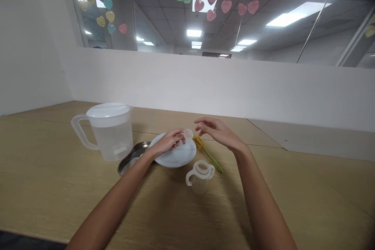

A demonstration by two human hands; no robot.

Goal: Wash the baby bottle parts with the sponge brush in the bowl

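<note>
My left hand (172, 140) is closed, pinching a small round translucent cap (188, 134) over a white bowl (175, 158). Whether the cap is a lid or a ring I cannot tell. To the right, my right hand (215, 129) hangs in the air with fingers apart, holding nothing. Below it lies a bottle brush (213, 159) with a yellow head and a green handle. A clear two-handled baby bottle (200, 181) stands upright nearer to me, its top uncovered.
A lidded translucent pitcher (111, 131) stands at the left, its handle pointing left. Beside it is a metal kidney-shaped tray (124, 166) holding something clear, partly hidden by my left forearm. Behind the wooden table (307, 187) rises a white wall (175, 82) with a window above.
</note>
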